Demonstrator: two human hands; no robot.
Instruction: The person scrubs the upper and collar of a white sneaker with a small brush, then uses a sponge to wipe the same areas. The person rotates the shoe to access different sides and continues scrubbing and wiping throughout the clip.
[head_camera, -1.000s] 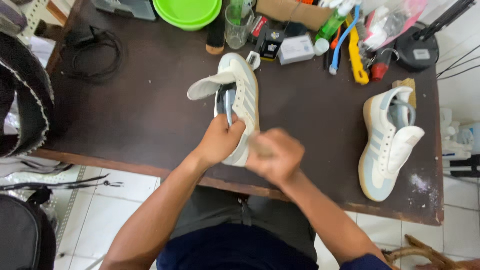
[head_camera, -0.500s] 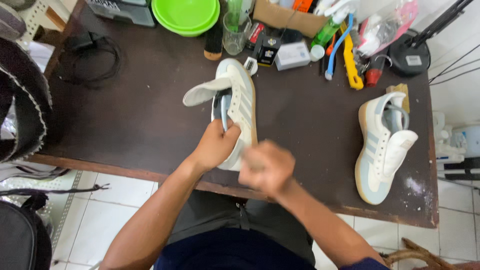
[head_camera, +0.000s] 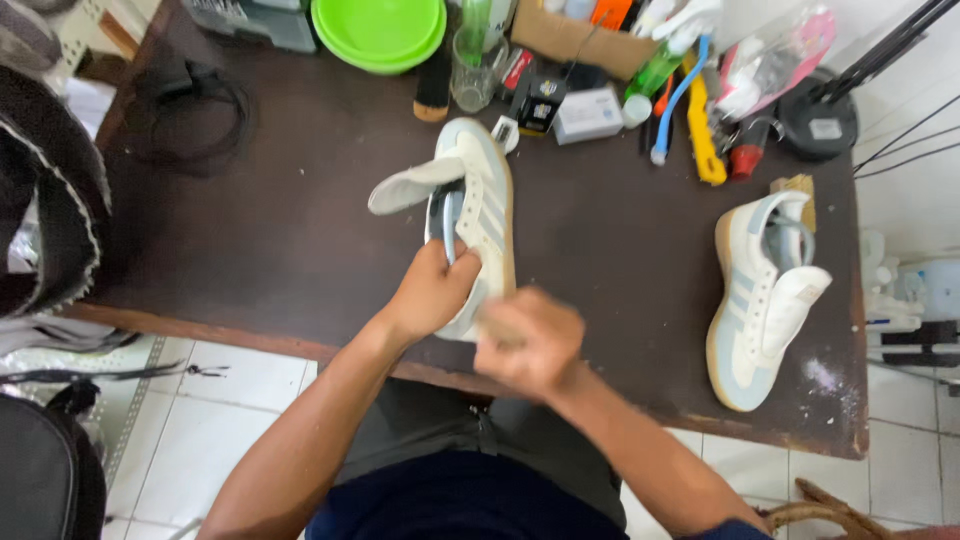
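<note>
Shoe in hand: white sneaker (head_camera: 478, 205) with pale stripes and a tan sole, lying at the near middle of the dark worktop (head_camera: 300, 250), toe pointing away from the person, tongue folded out to the left.
Left hand: left hand (head_camera: 432, 292) grips the heel end of the sneaker, fingers curled closed over the collar and reaching into the opening.
Right hand: right hand (head_camera: 528, 340) is just beside the sneaker's heel on its right side, blurred; fingers curled shut around something small and pale, which cannot be identified.
Second shoe: matching sneaker (head_camera: 760, 300) with light blue stripes lies well apart at the right of the worktop, tongue pulled out, untouched.
Worktop, far edge: green bowl (head_camera: 380, 30), clear glass (head_camera: 472, 75), small white box (head_camera: 588, 113), cardboard box (head_camera: 570, 40), blue-handled brush (head_camera: 678, 100), yellow tool (head_camera: 706, 140), and a round black base (head_camera: 818, 125) at the right corner.
Worktop, left: coil of black cable (head_camera: 195, 110).
Worktop, near right corner: patch of white powder (head_camera: 825, 378).
Floor: white tiles (head_camera: 215, 390) below the near edge.
</note>
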